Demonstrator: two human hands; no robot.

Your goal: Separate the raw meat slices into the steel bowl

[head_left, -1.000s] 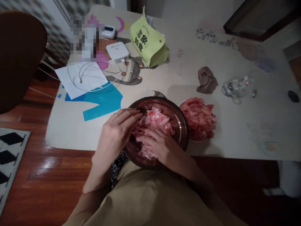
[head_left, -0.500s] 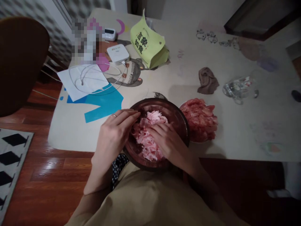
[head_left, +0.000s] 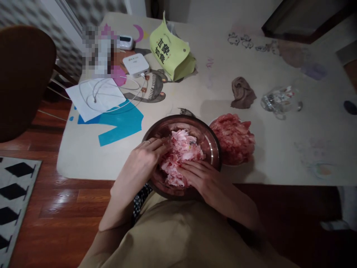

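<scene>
A dark reddish metal bowl (head_left: 213, 139) sits at the table's front edge, close against my body. Pale pink slices of raw meat (head_left: 182, 139) are heaped in it. My left hand (head_left: 147, 156), a ring on one finger, reaches over the left rim; its bent fingers are closed together at the meat's left edge, their tips partly hidden. From the right, my right hand (head_left: 205, 178) lies on the heap with its fingers stretched out and slightly apart. A light plate or bowl piled with redder raw meat (head_left: 234, 139) stands right beside the bowl, partly behind its rim.
Farther back on the table (head_left: 212, 82) are a yellow-green paper bag (head_left: 173, 52), a white box-shaped device (head_left: 136, 65) with a cable, and a white sheet (head_left: 95, 98). A crumpled brown cloth (head_left: 242, 93) and a clear glass jug (head_left: 280, 100) lie to the right.
My right hand has moved slightly down and right, uncovering more meat. My left fingers have gone farther down into the bowl, more bent. The whole view has shifted a little.
</scene>
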